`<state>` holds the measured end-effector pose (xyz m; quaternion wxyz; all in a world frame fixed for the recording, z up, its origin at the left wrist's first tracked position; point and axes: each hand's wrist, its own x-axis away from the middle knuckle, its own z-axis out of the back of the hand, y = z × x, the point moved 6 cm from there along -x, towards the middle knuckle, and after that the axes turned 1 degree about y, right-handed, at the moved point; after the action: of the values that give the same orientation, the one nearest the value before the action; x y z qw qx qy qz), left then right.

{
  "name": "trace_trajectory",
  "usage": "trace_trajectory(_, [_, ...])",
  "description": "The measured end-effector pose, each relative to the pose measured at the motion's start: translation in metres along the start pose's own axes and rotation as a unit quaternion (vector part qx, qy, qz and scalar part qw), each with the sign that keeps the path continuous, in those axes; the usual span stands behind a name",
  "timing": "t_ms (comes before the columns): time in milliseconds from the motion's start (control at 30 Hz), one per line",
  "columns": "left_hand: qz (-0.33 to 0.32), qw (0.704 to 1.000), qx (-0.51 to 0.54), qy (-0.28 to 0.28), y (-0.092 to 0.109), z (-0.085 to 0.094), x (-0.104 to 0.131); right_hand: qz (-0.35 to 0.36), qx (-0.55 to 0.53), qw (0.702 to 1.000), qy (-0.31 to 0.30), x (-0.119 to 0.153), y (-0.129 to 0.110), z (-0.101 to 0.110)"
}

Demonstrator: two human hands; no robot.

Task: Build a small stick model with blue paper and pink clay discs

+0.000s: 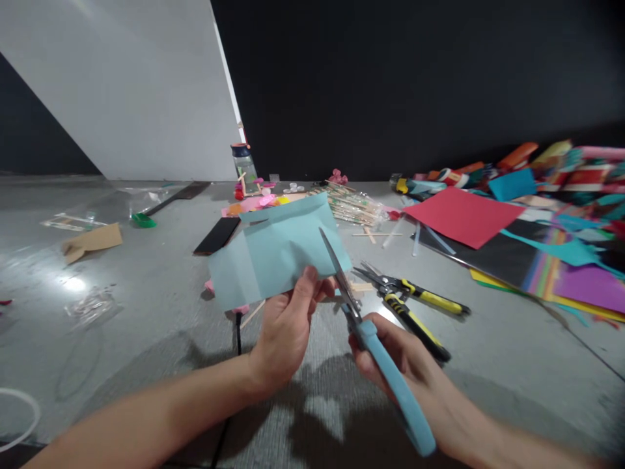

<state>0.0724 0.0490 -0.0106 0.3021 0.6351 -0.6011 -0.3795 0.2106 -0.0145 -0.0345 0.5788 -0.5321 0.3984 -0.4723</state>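
My left hand point(291, 329) pinches the lower edge of a light blue sheet of paper point(283, 247), thumb in front. The sheet is held above the table, creased near its left side, with a slit along its upper edge. My right hand point(395, 355) grips blue-handled scissors point(374, 348), their blades pointing up and left. One blade lies in front of the paper's right part; the other is mostly hidden, so I cannot tell whether it is behind the sheet. Just right of the scissors, yellow-and-black pliers-like cutters point(405, 296) lie on the table.
Behind the paper are a dark phone point(217, 236), a water bottle point(243, 163) and bagged wooden sticks point(356, 205). A red sheet point(463, 215) and more coloured paper cover the right side. At left lie a brown paper piece point(92, 242) and a small plastic bag point(92, 306).
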Motion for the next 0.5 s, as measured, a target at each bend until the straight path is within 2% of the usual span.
trace_trajectory(167, [-0.005, 1.0, 0.02, -0.006, -0.0005, -0.0011, -0.0009, 0.0, -0.005, 1.0, 0.003, -0.0002, -0.0026, -0.0012])
trace_trajectory(500, [-0.011, 1.0, -0.013, -0.019, -0.0027, 0.0009, 0.0002, 0.004, -0.026, 1.0, 0.014, 0.0001, 0.0036, -0.0022])
